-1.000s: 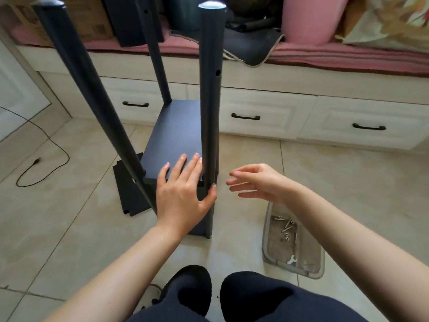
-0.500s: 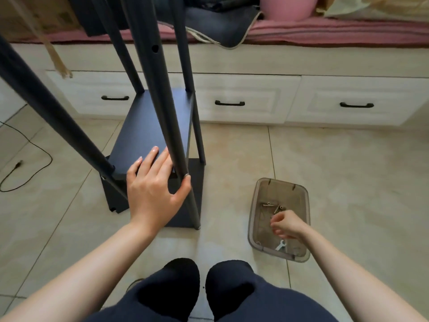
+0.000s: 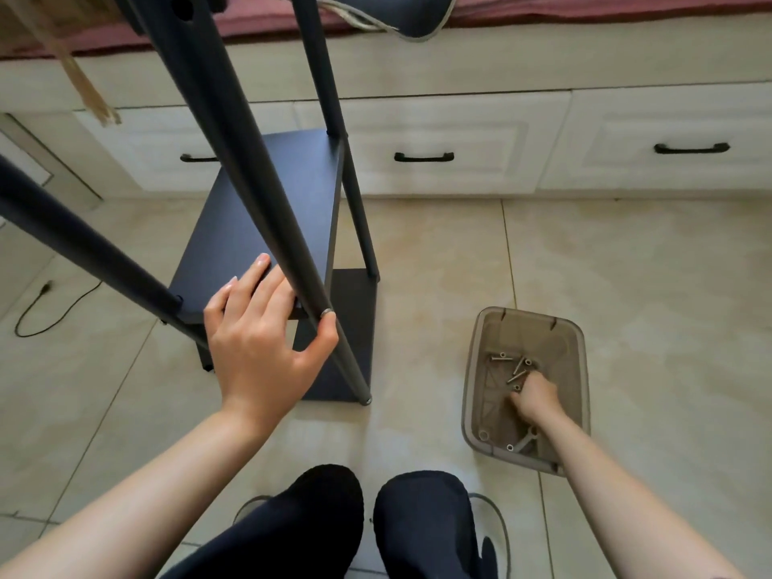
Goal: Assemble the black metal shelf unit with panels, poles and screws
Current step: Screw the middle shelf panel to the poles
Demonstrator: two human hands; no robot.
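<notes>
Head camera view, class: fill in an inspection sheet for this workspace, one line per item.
Surface: beige tiled floor, no damage seen.
Job's things: black shelf panel fitted between black poles; near pole leans across the view; lower panel on the floor.
Clutter: clear plastic tray holding loose screws and a small wrench.
Hands: left hand rests on the panel, thumb against the near pole; right hand reaches into the tray, grip unclear.
Cables: black cable lying far left.
Surroundings: white drawers with black handles.
</notes>
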